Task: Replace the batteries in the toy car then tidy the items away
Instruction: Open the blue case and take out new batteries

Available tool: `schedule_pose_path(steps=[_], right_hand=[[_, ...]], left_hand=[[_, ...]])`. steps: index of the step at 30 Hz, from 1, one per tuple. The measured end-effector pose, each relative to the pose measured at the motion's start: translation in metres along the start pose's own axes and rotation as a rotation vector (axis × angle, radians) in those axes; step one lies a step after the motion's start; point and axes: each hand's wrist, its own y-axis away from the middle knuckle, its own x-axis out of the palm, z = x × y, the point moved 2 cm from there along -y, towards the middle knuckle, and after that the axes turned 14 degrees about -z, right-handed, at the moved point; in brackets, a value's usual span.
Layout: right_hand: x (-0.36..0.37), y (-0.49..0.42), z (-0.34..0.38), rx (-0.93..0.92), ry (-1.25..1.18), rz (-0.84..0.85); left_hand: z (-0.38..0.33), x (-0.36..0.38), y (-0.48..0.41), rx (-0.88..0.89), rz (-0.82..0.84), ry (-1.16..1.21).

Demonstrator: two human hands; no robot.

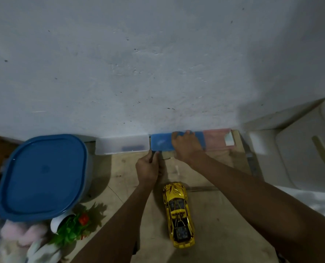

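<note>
Toy car (178,215), gold chrome, stands on its wheels on the wooden desk (220,234) in the head view, lying lengthwise between the person's two forearms and near the desk's front. It is well apart from both hands.

Along the back of the desk, against the white wall (157,63), three flat plastic boxes sit in a row: a clear box (122,145) on the left, a blue box (161,142) in the middle and a pink box (216,139) on the right.

The right hand (186,145) lies over the top of the blue box, its fingers curled over the far edge. The left hand (148,168) is at the front left corner of the same box with its fingers curled. The blur hides whether it pinches the box's edge or something small, so its grip cannot be told.

Left of the desk stands a large container with a blue lid (42,177). In front of it a white cup (56,223) holds a green plant (72,228) with a red flower. A white foam block (300,149) stands off the desk's right end.
</note>
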Motion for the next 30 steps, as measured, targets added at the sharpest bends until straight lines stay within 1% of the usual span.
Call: schedule_pose_path(steps=[10,21,25,30], right_hand=[[0.001,-0.005,0.002,-0.051,0.033,0.001],[0.002,-0.005,-0.003,-0.061,0.014,-0.02],[-0.015,-0.006,-0.008,-0.147,0.0,-0.071],[-0.034,-0.005,-0.02,-0.228,-0.007,-0.067]], left_hand=[[0.005,0.005,-0.001,-0.104,-0.029,0.083],[-0.001,0.007,0.004,-0.053,-0.116,0.161],[-0.002,0.008,0.003,0.007,-0.136,0.13],[0.001,0.008,0.003,0.003,-0.114,0.084]])
